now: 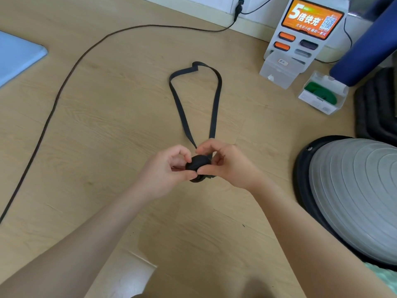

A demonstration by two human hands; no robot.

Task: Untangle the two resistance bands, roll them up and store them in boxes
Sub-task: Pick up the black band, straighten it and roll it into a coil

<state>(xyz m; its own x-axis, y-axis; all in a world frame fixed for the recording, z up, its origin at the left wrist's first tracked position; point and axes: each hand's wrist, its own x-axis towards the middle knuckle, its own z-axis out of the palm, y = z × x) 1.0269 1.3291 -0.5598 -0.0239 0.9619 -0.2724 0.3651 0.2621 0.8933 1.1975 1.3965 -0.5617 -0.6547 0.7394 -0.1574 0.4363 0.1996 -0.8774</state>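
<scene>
A black resistance band [215, 104] is being held above the wooden floor [120, 117], and its near end is being kept as a small tight roll [198, 163] between the two hands. The roll is being pinched by the left hand [169, 172] from the left side, with the thumb and the curled fingers closed around it. From the right side it is being gripped by the right hand [223, 163], whose fingers are bent over the top of the roll and whose thumb is being pressed against its lower edge. The thumbs of both hands are almost touching under the roll.

The unrolled part of the band is lying flat on the floor as a long narrow loop. Its long axis is pointing away from the roll, toward the wall, and the far end of the loop is folded with a small twist. The two strands are lying apart at the far end and are coming together at the roll.

To the right of the loop, a clear box [322, 93] is standing with a green band [321, 93] rolled inside it. Beyond this box, a white charging station [300, 39] with an orange screen is placed by the wall. To the right of the roll, a grey balance dome [354, 198] is resting. To the left of the loop, a dark cable [64, 80] is running over the floor.
</scene>
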